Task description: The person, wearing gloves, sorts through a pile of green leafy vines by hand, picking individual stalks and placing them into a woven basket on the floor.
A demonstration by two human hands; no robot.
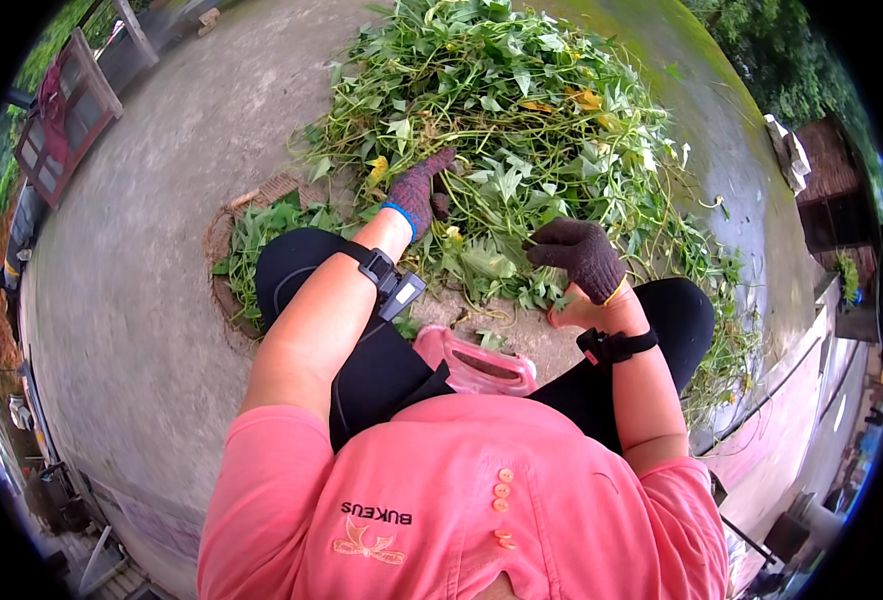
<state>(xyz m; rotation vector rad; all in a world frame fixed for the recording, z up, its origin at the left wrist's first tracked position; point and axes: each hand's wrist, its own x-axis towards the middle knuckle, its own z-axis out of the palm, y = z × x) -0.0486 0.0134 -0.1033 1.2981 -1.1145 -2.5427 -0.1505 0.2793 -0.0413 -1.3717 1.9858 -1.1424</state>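
A large heap of leafy green vines (501,97), which look like sweet potato vines, lies on the concrete before me. My left hand (415,191), in a reddish-brown knit glove with a blue cuff, reaches into its near edge, fingers closed around vine stems. My right hand (580,251) wears a dark brown glove with a yellow cuff. Its thumb and fingertips pinch a thin green stem at the heap's front; leaves partly hide the stem's course. Left of my knee, a woven basket (216,240) holds cut leaves and stems.
A pink plastic object (479,364) with a slot-like opening lies between my legs, near a bare foot (572,309). Loose vines trail along the right side. A wooden frame with a dark red cloth (52,105) stands at the far left edge of the concrete floor (141,285).
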